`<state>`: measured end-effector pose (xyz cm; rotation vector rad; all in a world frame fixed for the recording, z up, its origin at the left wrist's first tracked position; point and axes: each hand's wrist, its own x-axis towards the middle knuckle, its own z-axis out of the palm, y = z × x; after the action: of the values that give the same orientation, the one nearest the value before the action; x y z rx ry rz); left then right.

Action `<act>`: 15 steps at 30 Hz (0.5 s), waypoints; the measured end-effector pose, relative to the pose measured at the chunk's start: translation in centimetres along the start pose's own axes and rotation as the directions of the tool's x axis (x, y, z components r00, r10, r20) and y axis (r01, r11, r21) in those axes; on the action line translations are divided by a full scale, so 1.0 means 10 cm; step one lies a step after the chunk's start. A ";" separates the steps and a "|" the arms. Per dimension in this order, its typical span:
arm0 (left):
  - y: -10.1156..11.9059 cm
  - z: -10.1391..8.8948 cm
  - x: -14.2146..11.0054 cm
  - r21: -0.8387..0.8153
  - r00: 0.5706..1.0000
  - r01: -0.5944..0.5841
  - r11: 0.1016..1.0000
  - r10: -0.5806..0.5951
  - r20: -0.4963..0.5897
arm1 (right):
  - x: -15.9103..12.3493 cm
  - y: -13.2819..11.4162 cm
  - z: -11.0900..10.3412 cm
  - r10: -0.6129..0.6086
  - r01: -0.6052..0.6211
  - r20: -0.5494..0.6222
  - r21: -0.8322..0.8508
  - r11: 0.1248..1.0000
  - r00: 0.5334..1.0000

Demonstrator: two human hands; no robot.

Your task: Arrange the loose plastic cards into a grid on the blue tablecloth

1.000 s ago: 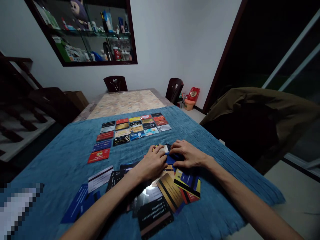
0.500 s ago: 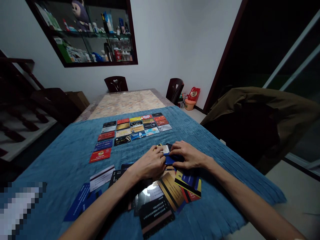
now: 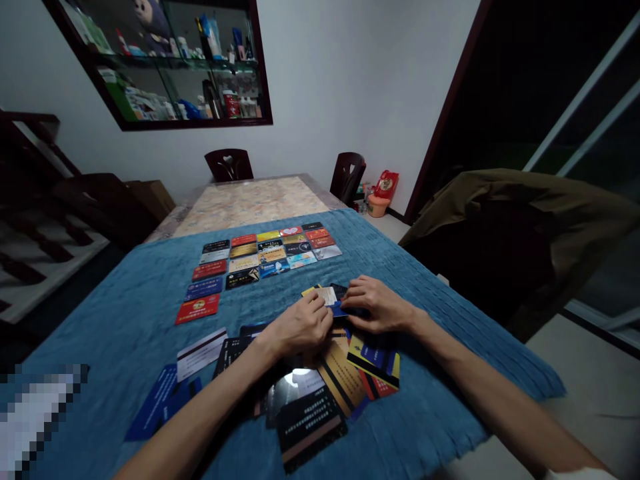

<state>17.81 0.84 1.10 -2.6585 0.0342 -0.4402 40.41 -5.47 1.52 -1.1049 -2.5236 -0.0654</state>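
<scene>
A blue card (image 3: 339, 309) is between my two hands, over the far side of a loose pile. My left hand (image 3: 304, 323) has its fingers curled at the card's left edge; the thumb side is partly hidden. At the right edge, my right hand (image 3: 379, 305) pinches the card with bent fingers. A white card (image 3: 327, 295) and dark cards lie just beyond the fingertips. Below my hands the pile spreads out, with a gold card (image 3: 343, 373), a yellow-edged card (image 3: 375, 360) and a black card (image 3: 311, 427). My left forearm covers part of it.
Several cards stand in neat rows farther off, among them a red card (image 3: 197, 309) and a black card (image 3: 243, 278). A striped white card (image 3: 201, 353) and a blue card (image 3: 153, 403) lie left. A blue cloth (image 3: 400, 267) covers the table's near part. A draped chair (image 3: 500, 200) stands right.
The blue card between my hands now shows less of its face and sits slightly higher. My right hand has shifted a little. The whole view has moved slightly; the card rows are unchanged.
</scene>
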 end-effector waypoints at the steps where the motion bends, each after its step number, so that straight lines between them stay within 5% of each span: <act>1: -0.01 0.00 0.00 -0.015 1.000 0.011 1.000 -0.011 -0.007 | 0.00 0.01 0.01 -0.002 0.002 -0.006 -0.004 1.000 1.000; 8: -0.06 0.02 -0.03 -0.191 0.979 0.170 0.967 -0.188 -0.082 | -0.01 0.05 0.05 0.018 -0.023 -0.098 -0.043 0.999 0.995; 15: -0.07 0.09 -0.07 -0.427 0.893 0.363 0.828 -0.440 -0.094 | -0.04 0.10 0.08 0.110 -0.106 -0.152 0.038 0.994 0.982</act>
<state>17.37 1.98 0.41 -3.0161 -0.4382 -0.9128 41.11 -4.86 0.55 -1.1760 -2.3174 -0.0810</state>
